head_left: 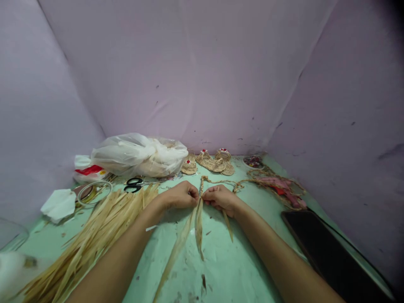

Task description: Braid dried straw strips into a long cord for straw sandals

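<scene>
Between my two hands runs a braid of dry straw-coloured leaf strips (202,185), its finished plait reaching away from me and bending right into a long cord. My left hand (183,195) is closed on a strip at the braid's left side, its long tail trailing toward me. Opposite it, my right hand (221,198) pinches another strip, whose end sticks out below the palm. A middle strip (198,231) hangs loose between both hands onto the green tabletop (221,261). Left of my left forearm lies a thick bundle of flat dry strips (94,240).
Behind the hands lie a knotted plastic bag (142,155), black-handled scissors (134,184) and small woven slippers with red beads (211,162). A bead dish (253,162) and coiled braided cord (277,185) are at back right, near a dark flat device (328,252). Tape rolls (94,193) lie left.
</scene>
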`<action>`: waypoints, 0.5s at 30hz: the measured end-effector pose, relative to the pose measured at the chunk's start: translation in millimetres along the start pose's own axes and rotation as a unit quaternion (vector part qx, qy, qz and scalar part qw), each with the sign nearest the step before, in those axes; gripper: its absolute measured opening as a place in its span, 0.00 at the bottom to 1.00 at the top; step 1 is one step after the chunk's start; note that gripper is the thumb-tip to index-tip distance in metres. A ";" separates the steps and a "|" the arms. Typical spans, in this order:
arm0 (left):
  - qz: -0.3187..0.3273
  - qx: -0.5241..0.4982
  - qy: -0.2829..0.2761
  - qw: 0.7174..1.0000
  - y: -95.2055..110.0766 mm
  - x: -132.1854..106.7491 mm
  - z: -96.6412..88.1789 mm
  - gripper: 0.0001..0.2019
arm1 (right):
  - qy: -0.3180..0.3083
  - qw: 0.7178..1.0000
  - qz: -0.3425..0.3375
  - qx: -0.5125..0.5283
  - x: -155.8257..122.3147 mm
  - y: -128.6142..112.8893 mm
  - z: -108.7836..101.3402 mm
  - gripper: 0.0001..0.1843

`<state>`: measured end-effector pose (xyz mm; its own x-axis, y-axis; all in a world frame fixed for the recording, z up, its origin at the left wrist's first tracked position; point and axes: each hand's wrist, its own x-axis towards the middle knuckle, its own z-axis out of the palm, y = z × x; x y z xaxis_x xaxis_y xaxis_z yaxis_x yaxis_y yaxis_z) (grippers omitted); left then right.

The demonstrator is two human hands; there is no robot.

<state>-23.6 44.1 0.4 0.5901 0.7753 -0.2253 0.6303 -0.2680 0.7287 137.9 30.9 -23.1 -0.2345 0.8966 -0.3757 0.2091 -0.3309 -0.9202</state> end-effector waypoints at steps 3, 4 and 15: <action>0.000 0.052 0.057 0.997 -2.1 3.5 1.7 0.09 | 0.001 1.000 0.001 0.004 0.2 -0.2 -0.4 0.04; -0.007 0.057 0.076 0.995 -2.5 3.5 1.2 0.09 | 0.001 1.000 0.002 0.003 0.0 -0.3 -0.5 0.04; -0.038 0.432 0.139 0.890 41.2 -31.3 -18.3 0.10 | 0.003 1.000 -0.003 0.002 -0.7 -0.3 -0.8 0.06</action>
<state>-25.3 19.3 49.3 0.4571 0.8894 0.0042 0.8869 -0.4554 -0.0773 138.8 30.7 -22.5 -0.2296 0.9005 -0.3693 0.2032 -0.3267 -0.9230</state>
